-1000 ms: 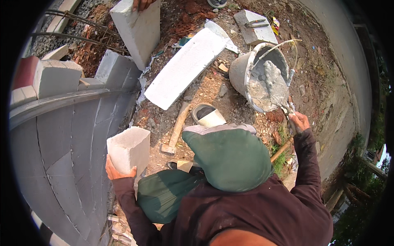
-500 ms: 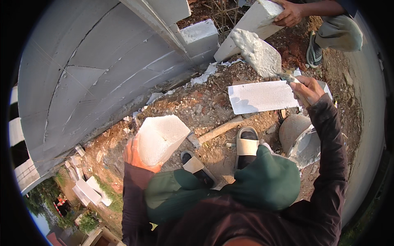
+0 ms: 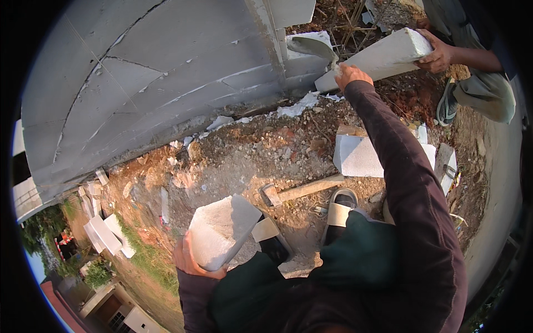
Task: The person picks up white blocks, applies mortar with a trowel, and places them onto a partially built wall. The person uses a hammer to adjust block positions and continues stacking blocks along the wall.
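My left hand (image 3: 191, 258) grips a pale, rough-faced block (image 3: 222, 227) low in the view, beside my knees. My right hand (image 3: 352, 75) is stretched far forward, closed on a trowel (image 3: 311, 45) whose curved blade is tilted over a white-topped block in the grey wall (image 3: 166, 83). Just beside it, a co-worker's hand (image 3: 437, 55) grips the upper end of a long white slab (image 3: 388, 61) leaning down toward the wall's foot.
On the rubble ground lie a hammer with a wooden handle (image 3: 308, 187), white offcut pieces (image 3: 358, 156) and a pile of slabs (image 3: 102, 236) at left. The co-worker's leg (image 3: 483, 97) is at upper right. Thin rods (image 3: 347, 28) stick up behind the wall.
My right hand has carried the trowel from the bucket up to the wall; its lump of mortar no longer shows. The view has turned, and the co-worker has come further into it.
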